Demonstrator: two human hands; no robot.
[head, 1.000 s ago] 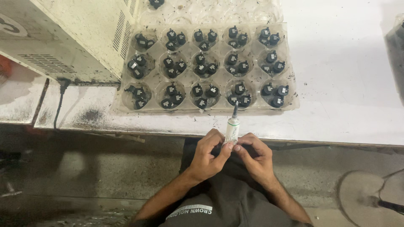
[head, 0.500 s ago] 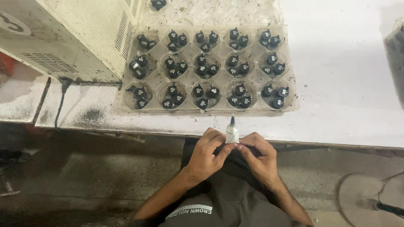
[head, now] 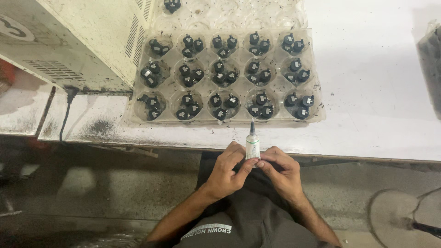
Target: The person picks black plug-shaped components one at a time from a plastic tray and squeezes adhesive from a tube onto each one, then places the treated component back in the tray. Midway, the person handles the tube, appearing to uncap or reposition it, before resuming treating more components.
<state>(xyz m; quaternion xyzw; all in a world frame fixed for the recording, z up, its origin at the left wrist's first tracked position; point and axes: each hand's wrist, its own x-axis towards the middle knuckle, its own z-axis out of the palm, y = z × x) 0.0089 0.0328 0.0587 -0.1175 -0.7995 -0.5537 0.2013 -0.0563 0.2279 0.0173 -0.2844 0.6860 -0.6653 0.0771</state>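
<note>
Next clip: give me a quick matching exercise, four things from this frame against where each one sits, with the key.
Things:
1. small bottle
2. clear tray
3. black cable
4. white machine

Places:
A. upper left, on the bench
B. running down from the machine toward the bench edge
C. between the left hand and right hand, nozzle pointing at the tray
D. middle of the bench, cups full of little black parts

Pairs: 1-C, 2-D, 3-B, 4-A

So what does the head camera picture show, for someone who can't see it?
Two hands, left hand and right hand, hold a small white bottle with a dark pointed nozzle at the edge of a white table. Just beyond sits a clear tray of small black parts.
</note>
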